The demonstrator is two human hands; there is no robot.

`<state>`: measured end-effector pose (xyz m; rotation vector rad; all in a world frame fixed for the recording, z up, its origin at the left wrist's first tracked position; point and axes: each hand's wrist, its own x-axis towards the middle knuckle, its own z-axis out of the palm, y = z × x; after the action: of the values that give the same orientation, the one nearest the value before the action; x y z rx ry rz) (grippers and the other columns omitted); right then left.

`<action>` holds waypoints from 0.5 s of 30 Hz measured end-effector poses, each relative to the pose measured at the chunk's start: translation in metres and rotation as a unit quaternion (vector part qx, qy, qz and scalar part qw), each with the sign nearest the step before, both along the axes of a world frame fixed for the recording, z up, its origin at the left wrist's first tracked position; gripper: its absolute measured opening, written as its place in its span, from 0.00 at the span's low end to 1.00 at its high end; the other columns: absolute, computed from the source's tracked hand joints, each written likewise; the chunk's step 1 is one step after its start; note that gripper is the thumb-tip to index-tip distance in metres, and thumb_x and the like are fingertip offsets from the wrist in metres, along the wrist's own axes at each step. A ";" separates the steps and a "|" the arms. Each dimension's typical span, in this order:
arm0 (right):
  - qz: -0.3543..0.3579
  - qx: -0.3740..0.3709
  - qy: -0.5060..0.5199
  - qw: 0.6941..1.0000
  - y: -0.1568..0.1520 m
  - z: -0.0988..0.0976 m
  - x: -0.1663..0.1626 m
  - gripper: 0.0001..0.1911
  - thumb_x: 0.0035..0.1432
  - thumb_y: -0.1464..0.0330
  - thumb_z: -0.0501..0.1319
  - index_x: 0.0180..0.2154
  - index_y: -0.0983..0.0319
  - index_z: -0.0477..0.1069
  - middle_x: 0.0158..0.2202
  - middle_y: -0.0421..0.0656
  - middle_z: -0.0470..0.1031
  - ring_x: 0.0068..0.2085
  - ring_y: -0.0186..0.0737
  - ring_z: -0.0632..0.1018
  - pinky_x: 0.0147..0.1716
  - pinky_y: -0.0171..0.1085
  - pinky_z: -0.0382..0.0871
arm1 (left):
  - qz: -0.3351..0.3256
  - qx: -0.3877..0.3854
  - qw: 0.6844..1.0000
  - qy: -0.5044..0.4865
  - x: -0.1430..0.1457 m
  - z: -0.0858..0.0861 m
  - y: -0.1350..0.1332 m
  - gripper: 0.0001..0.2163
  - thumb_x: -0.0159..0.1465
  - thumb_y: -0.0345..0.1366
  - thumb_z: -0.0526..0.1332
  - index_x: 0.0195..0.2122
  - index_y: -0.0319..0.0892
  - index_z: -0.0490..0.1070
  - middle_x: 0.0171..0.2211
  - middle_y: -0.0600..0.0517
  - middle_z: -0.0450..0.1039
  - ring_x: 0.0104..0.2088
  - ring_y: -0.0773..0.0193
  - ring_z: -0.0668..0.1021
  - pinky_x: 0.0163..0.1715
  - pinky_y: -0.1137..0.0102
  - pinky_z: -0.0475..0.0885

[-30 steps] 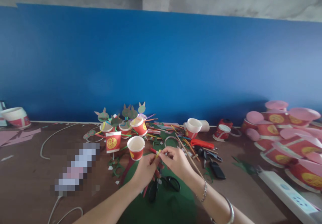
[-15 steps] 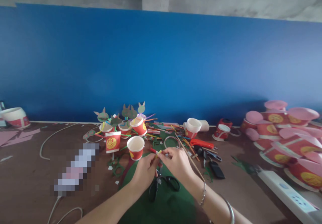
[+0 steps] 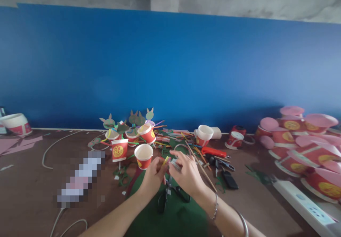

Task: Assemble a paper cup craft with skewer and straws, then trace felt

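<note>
Left hand [image 3: 153, 174] and right hand [image 3: 186, 173] pinch what looks like a yellow strip [image 3: 166, 160].

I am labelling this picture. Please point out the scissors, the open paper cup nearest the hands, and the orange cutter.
scissors [image 3: 183, 193]: head view, on the right black handle loop.
paper cup [image 3: 144, 157]: head view, on its red wall and white rim.
orange cutter [image 3: 214, 152]: head view, on the middle of its body.

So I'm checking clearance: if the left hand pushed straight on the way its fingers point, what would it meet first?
Probably the right hand: the left hand points right and slightly away, fingertips almost touching it around a small yellow strip. Depth is unclear.
</note>
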<state>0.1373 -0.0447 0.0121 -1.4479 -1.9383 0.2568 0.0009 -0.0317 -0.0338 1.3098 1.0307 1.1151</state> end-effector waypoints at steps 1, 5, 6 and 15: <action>0.000 0.001 0.001 1.000 0.000 -0.001 0.000 0.17 0.54 0.68 0.55 0.47 0.60 0.69 0.21 0.37 0.73 0.32 0.42 0.76 0.42 0.42 0.62 | 0.003 -0.007 1.000 -0.003 0.000 0.001 0.000 0.17 0.58 0.51 0.59 0.30 0.41 0.62 0.18 0.60 0.64 0.13 0.74 0.65 0.13 0.78 0.55; 0.000 0.007 0.003 1.000 0.001 -0.003 0.000 0.17 0.54 0.68 0.55 0.47 0.60 0.69 0.21 0.37 0.73 0.33 0.43 0.76 0.43 0.43 0.61 | 0.019 -0.034 0.999 -0.013 0.000 0.006 -0.002 0.17 0.56 0.51 0.61 0.29 0.41 0.62 0.14 0.61 0.63 0.12 0.74 0.63 0.12 0.78 0.51; 0.001 0.008 0.004 1.000 0.002 -0.003 0.001 0.17 0.54 0.68 0.56 0.47 0.60 0.69 0.21 0.37 0.73 0.33 0.43 0.76 0.43 0.43 0.61 | 0.020 -0.038 0.999 -0.015 0.000 0.007 -0.002 0.17 0.55 0.51 0.61 0.29 0.41 0.62 0.14 0.61 0.62 0.12 0.74 0.63 0.12 0.79 0.51; 0.004 0.013 0.002 1.000 0.003 -0.003 0.002 0.16 0.55 0.67 0.56 0.47 0.61 0.69 0.21 0.37 0.72 0.32 0.42 0.76 0.41 0.42 0.61 | 0.006 -0.058 0.998 -0.004 0.000 0.011 -0.003 0.17 0.57 0.50 0.60 0.31 0.39 0.67 0.12 0.60 0.63 0.11 0.76 0.60 0.12 0.79 0.49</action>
<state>0.1398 -0.0417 0.0089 -1.4223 -1.9378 0.2377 0.0011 -0.0348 -0.0225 1.2081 1.0820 1.0525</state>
